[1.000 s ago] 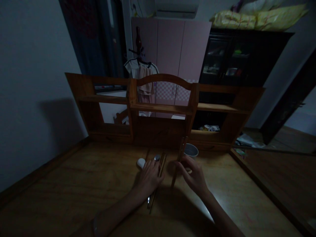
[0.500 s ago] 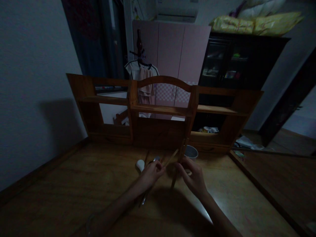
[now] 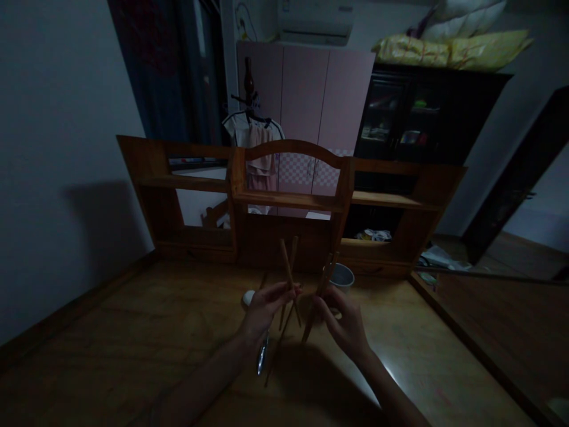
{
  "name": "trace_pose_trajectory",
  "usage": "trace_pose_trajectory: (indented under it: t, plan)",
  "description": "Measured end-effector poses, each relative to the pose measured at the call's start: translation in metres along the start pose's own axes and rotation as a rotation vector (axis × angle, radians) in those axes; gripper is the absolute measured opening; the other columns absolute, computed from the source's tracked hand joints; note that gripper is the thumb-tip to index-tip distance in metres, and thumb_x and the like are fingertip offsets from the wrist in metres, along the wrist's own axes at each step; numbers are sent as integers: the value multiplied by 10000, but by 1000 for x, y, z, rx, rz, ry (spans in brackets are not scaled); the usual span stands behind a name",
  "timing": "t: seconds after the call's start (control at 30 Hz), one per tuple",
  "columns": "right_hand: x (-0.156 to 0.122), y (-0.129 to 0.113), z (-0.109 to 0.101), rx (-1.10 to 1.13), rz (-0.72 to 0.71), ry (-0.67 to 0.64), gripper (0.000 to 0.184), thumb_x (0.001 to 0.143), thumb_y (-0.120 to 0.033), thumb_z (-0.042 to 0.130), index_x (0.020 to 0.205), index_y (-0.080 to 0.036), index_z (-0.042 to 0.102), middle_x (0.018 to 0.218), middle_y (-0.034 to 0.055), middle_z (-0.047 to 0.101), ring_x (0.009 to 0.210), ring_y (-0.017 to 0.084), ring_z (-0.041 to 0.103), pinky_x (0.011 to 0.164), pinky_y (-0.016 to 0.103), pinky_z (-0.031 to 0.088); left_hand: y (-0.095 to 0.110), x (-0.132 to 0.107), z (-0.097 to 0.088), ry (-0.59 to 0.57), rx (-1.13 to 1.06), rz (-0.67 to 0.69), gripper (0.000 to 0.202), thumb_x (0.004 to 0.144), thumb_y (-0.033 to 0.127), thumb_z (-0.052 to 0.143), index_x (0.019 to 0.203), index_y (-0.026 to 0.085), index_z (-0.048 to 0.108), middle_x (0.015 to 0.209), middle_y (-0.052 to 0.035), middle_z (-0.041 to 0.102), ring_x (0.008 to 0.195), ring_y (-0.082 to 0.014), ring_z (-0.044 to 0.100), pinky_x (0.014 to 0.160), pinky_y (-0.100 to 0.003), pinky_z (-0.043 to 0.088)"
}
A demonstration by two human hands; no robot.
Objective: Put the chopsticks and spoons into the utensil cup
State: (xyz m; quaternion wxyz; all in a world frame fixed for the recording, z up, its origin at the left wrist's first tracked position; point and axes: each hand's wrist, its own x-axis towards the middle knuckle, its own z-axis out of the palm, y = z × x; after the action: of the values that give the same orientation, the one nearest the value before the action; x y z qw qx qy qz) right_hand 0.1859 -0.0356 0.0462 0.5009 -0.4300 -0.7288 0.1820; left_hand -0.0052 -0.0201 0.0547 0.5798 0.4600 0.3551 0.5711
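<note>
My left hand (image 3: 267, 305) pinches two wooden chopsticks (image 3: 287, 261), which cross each other and point upward. In my right hand (image 3: 341, 317) more chopsticks (image 3: 328, 273) are gripped in a bundle, tilted upright; I cannot tell how many. Beneath the left hand, a metal utensil with a shiny handle (image 3: 262, 356) lies on the wooden table. A single chopstick (image 3: 276, 356) rests beside that handle. A white spoon (image 3: 248, 298) is partly hidden behind the left hand. Just behind my right hand stands a grey cup (image 3: 342, 276).
A wooden shelf unit (image 3: 288, 201) runs along the back of the table (image 3: 178, 332). A raised wooden edge (image 3: 466, 344) borders the table at right, and a wall (image 3: 66, 237) stands at left. Pink cabinets (image 3: 304, 95) and a dark cabinet (image 3: 444, 118) stand beyond.
My left hand has lifted slightly, and its chopsticks have swung from slanting right to upright and crossed. The right hand keeps its bundle in nearly the same place.
</note>
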Motion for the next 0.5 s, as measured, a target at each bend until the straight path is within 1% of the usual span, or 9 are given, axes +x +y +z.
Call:
trace_pose_trajectory:
  t: [0.13,0.23,0.37,0.5]
  plan:
    - [0,-11,1,41,-64,-23,109,923,-291,542,941,-200,598,820,39,625,714,173,622,619,256,489,-4,-4,2,-65,67,79,363,796,393,693,1067,153,705,896,-78,737,930,-222,665,921,-343,481]
    - [0,-17,1,66,-105,-45,113,929,-270,528,969,-202,610,859,55,639,746,182,623,652,273,497,-11,-6,5,-111,76,106,382,856,415,614,1140,164,663,969,-79,717,986,-224,648,938,-343,473]
    - [1,-17,0,53,-126,-52,116,924,-248,534,993,-203,616,893,62,638,769,184,613,670,281,493,-18,-9,11,-145,106,122,316,858,384,615,1092,180,672,1102,-79,693,1047,-232,630,947,-335,468]
    - [0,-13,0,34,-120,-50,81,914,-239,552,943,-196,614,862,54,617,749,176,600,650,272,482,-19,-12,13,-147,183,174,251,830,335,652,1022,182,704,1094,-71,693,1031,-233,631,905,-307,486]
